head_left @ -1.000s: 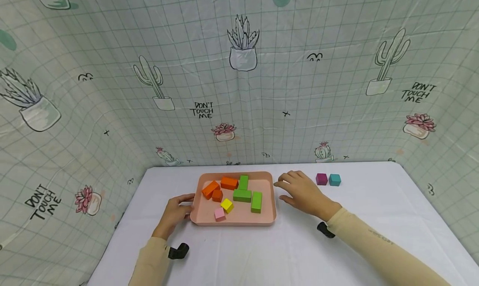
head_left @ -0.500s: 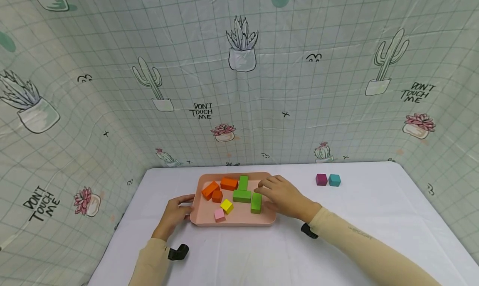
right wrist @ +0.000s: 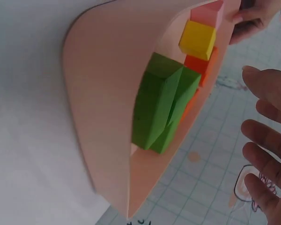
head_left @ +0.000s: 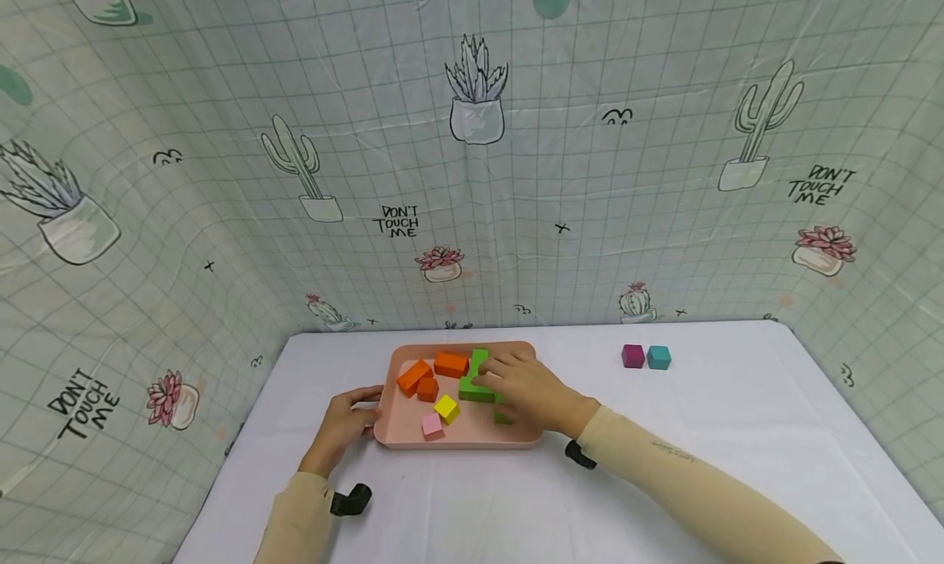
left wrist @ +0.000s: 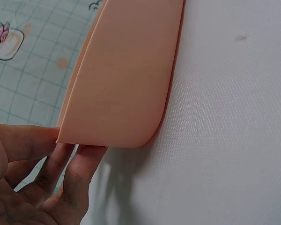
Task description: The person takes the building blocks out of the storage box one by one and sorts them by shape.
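A shallow pink tray [head_left: 472, 444] lies on the white table with colored blocks in it. My left hand [head_left: 343, 420] holds the tray's left end, one fingertip at the rim and other fingers against the outside wall, as the left wrist view shows. My right hand [head_left: 533, 392] is over the tray's right half, fingers loosely bent and apart, holding nothing. Beneath it are green blocks [head_left: 475, 390], partly covered in the head view. On the tray's left side are orange blocks [head_left: 451, 364], a yellow cube [head_left: 446, 409] and a pink cube [head_left: 432, 425].
To the right of the tray, a magenta cube [head_left: 633, 356] and a teal cube [head_left: 659, 357] stand side by side near the back of the table [head_left: 472, 507]. A grid-patterned cloth [head_left: 472, 187] with drawn cacti hangs behind and at both sides.
My right hand has moved left from beside the tray to over the green blocks. The left hand has stayed at the tray's left end, and the blocks keep their places.
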{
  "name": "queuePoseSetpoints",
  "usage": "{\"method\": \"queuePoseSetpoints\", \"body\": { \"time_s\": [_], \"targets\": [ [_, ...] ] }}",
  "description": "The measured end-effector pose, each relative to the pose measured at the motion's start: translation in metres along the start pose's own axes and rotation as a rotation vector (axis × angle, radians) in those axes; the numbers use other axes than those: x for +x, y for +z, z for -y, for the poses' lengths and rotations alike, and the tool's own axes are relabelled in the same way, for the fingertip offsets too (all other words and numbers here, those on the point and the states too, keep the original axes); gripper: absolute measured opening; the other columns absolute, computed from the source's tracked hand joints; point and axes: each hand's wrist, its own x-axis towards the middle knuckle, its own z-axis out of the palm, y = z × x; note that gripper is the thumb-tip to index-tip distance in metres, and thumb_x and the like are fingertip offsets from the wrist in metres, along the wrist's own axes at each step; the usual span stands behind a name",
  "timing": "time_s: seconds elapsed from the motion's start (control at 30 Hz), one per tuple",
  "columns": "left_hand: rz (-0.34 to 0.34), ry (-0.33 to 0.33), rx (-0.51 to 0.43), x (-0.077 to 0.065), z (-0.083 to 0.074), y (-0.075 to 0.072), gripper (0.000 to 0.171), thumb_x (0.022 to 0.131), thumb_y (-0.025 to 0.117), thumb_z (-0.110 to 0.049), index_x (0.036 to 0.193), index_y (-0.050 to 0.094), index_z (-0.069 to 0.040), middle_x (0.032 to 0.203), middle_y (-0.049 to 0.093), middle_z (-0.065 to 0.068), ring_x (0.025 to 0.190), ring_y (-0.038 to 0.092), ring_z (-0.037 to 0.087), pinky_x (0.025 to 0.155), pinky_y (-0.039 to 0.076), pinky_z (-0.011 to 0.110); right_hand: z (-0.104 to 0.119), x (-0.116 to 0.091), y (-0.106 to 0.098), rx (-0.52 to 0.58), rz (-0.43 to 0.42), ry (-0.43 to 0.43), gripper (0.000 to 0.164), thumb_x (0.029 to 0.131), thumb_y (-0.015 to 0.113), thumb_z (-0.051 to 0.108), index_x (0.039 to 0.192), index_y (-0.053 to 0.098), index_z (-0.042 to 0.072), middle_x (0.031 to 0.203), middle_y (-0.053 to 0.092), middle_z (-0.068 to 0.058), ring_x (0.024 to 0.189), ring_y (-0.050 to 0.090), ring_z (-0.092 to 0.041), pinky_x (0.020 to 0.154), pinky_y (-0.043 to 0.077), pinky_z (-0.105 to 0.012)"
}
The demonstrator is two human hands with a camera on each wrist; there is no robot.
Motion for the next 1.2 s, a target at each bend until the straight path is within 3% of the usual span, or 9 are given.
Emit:
{"method": "queuePoseSetpoints", "body": {
  "time_s": [0.17,0.47,0.83,1.2],
  "targets": [
    [-0.005,0.011,-0.001,0.001,0.001,0.001,0.042,0.096,0.059,0.007,0.138,0.064,0.007,0.134,0.062,0.028,0.081,0.063,0.017,0.066,0.054,0.023,0.007,0.011,0.000,0.029,0.075,0.023,0.046,0.088,0.087,0.024,0.130,0.071,0.017,0.126,0.068,-0.001,0.127,0.060,-0.025,0.113,0.048,-0.045],
    [-0.008,0.001,0.004,0.001,0.000,0.001,0.042,0.097,0.059,0.007,0.139,0.064,0.007,0.135,0.062,0.028,0.082,0.062,0.018,0.066,0.054,0.024,0.017,0.028,0.008,-0.050,0.088,-0.009,0.037,0.093,0.083,0.028,0.128,0.073,0.020,0.125,0.070,0.002,0.122,0.061,-0.021,0.113,0.047,-0.041],
    [-0.009,-0.006,-0.003,0.001,0.000,0.001,0.042,0.097,0.059,0.006,0.139,0.064,0.006,0.136,0.062,0.028,0.081,0.062,0.018,0.066,0.055,0.024,0.027,0.040,0.015,0.019,0.130,0.027,0.035,0.095,0.081,0.027,0.128,0.074,0.019,0.127,0.071,0.001,0.122,0.062,-0.020,0.108,0.050,-0.037],
    [-0.007,-0.003,-0.002,0.001,-0.001,0.001,0.042,0.097,0.058,0.006,0.139,0.063,0.007,0.136,0.062,0.028,0.082,0.063,0.018,0.067,0.055,0.024,0.031,0.045,0.024,0.071,0.173,0.072,0.038,0.096,0.079,0.026,0.132,0.072,0.017,0.132,0.069,0.000,0.129,0.060,-0.022,0.114,0.046,-0.041]
  ]
}}
